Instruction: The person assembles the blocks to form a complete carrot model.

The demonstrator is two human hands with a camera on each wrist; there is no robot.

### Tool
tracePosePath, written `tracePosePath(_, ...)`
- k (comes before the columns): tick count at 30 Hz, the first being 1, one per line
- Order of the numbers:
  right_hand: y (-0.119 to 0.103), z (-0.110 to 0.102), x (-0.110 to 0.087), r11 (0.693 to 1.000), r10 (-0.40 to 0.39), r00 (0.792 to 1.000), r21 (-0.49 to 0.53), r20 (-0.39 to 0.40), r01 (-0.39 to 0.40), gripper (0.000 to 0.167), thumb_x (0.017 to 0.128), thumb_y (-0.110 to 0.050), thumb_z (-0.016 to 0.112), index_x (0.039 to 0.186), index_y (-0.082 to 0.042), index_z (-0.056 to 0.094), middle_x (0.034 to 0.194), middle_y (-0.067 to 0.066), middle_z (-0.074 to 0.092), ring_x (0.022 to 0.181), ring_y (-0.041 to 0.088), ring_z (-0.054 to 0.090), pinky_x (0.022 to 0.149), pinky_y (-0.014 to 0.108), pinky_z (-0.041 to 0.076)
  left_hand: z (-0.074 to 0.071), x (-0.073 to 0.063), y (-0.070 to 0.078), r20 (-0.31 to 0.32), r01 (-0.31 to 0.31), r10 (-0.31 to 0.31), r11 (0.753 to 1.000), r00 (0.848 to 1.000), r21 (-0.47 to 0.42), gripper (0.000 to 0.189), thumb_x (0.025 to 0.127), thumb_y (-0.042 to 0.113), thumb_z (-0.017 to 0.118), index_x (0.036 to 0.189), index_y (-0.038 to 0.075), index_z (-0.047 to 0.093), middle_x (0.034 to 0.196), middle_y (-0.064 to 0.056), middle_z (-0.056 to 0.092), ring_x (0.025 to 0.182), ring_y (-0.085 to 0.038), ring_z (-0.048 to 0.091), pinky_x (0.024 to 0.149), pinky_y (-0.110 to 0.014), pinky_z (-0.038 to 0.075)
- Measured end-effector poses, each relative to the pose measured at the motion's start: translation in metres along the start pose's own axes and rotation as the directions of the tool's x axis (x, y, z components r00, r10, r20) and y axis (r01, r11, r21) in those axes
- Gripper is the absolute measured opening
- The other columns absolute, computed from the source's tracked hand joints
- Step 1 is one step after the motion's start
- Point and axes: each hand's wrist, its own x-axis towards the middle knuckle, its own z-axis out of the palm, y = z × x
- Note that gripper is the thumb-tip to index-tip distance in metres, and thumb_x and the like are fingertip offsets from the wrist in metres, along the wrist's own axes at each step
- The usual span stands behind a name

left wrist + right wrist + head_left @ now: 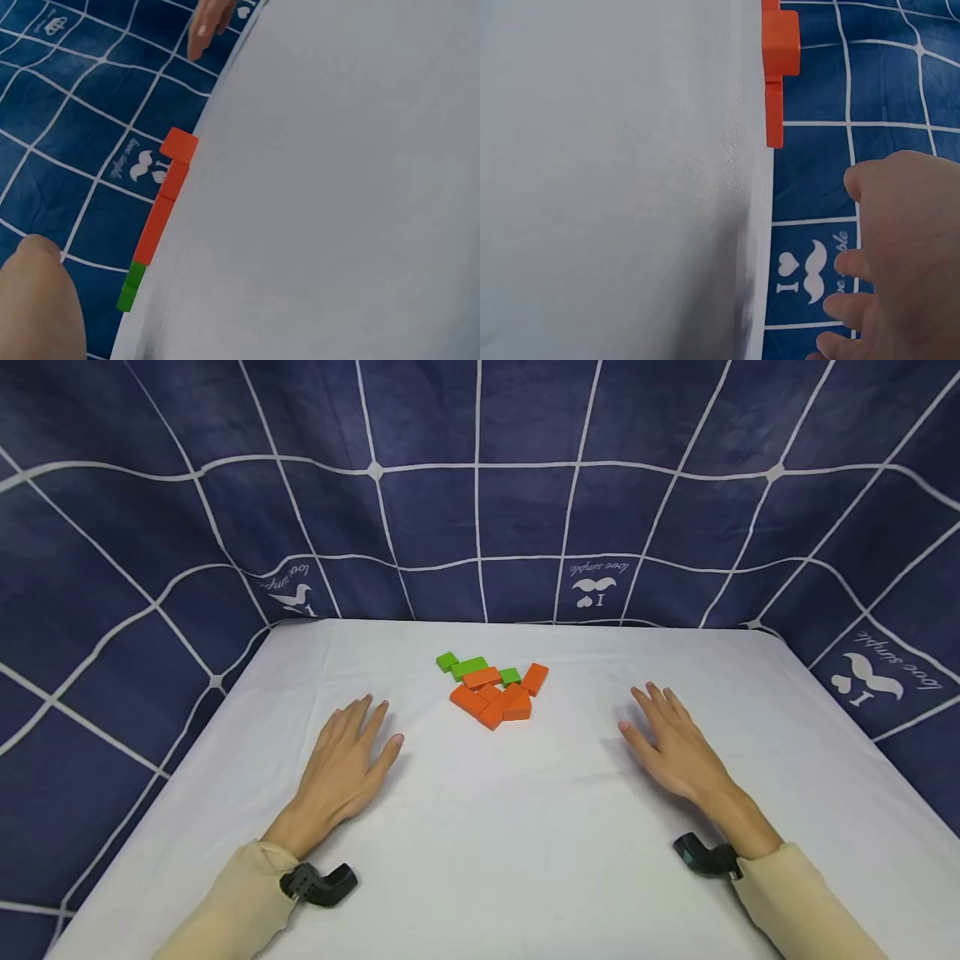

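Observation:
A small heap of orange blocks [468, 700] and green blocks [468, 668] lies toward the back of the white-covered table, some overlapping. My left hand [341, 768], palm down with fingers extended, is to the left of the heap and apart from it. On the other side, my right hand [678, 752] has its fingers stretched forward and holds nothing. In the left wrist view, orange blocks [156, 229] show in a row with green at the near end, beside my thumb [41, 300]. Orange blocks [781, 43] also appear in the right wrist view, beyond my fingers [851, 309].
A white cloth [517, 835] covers the table. Dark blue curtains [427, 518] with white grid lines hang behind it and along both sides. Each wrist wears a black camera mount, the left one [318, 885] and the right one [707, 856], below beige sleeves.

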Motion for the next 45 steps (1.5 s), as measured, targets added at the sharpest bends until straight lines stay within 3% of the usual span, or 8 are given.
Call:
tracePosePath(8,-0.009,0.013,0.031,0.991,-0.044,0.999,0.122,-0.021,0.046,0.067,0.107,-0.044,0.049,0.158,-0.003,0.036,0.162,0.025,0.035,0.150,0.048,0.028,0.122,0.065,0.023,0.012,0.038,0.020,0.033,0.057,-0.051,0.978,0.998,-0.202,0.056,0.106,0.041,0.052,0.146,0.002,0.054,0.143,-0.017,0.056,0.135,-0.036,0.048,0.115,-0.053,0.039)
tracePosePath(15,-0.023,0.033,0.063,0.979,-0.077,0.996,0.187,-0.034,0.082,0.060,0.106,-0.036,0.054,0.155,-0.004,0.042,0.158,0.022,0.042,0.148,0.044,0.035,0.123,0.061,0.026,0.031,0.061,0.043,0.029,-0.055,0.062,0.977,0.998,-0.205,0.042,0.105,0.033,0.057,0.140,0.013,0.065,0.132,-0.013,0.062,0.122,-0.032,0.056,0.105,-0.050,0.047)
tracePosePath(19,-0.032,0.043,0.078,0.971,-0.102,0.994,0.217,-0.030,0.106,0.056,0.105,-0.031,0.055,0.154,-0.005,0.044,0.158,0.020,0.043,0.148,0.041,0.037,0.124,0.058,0.026,0.038,0.066,0.051,0.030,-0.088,0.095,0.978,0.995,-0.192,0.039,0.104,0.032,0.058,0.137,0.013,0.068,0.132,-0.013,0.061,0.119,-0.031,0.056,0.103,-0.049,0.047)
tracePosePath(28,-0.046,0.068,0.096,0.960,-0.108,0.993,0.253,-0.040,0.115,0.054,0.103,-0.027,0.057,0.153,-0.008,0.048,0.159,0.021,0.042,0.148,0.042,0.036,0.124,0.059,0.028,0.045,0.074,0.057,0.022,-0.075,0.080,0.978,0.997,-0.194,0.037,0.101,0.032,0.064,0.130,0.012,0.072,0.131,-0.013,0.060,0.116,-0.030,0.056,0.102,-0.047,0.049)
tracePosePath(35,-0.052,0.074,0.102,0.978,-0.082,0.997,0.191,-0.008,0.082,0.055,0.102,-0.032,0.056,0.155,-0.017,0.048,0.160,0.018,0.041,0.148,0.041,0.037,0.122,0.061,0.030,0.049,0.080,0.056,0.005,-0.059,0.061,0.981,0.998,-0.187,0.039,0.095,0.035,0.072,0.126,0.011,0.071,0.130,-0.016,0.061,0.118,-0.033,0.057,0.104,-0.049,0.048)
tracePosePath(45,-0.054,0.077,0.105,0.981,-0.073,0.994,0.173,-0.078,0.086,0.051,0.100,-0.029,0.066,0.146,-0.008,0.056,0.151,0.017,0.055,0.142,0.039,0.046,0.121,0.054,0.035,0.052,0.083,0.052,-0.006,-0.053,0.053,0.975,0.999,-0.214,0.040,0.093,0.033,0.074,0.123,0.008,0.069,0.135,-0.014,0.065,0.125,-0.034,0.058,0.109,-0.048,0.048)
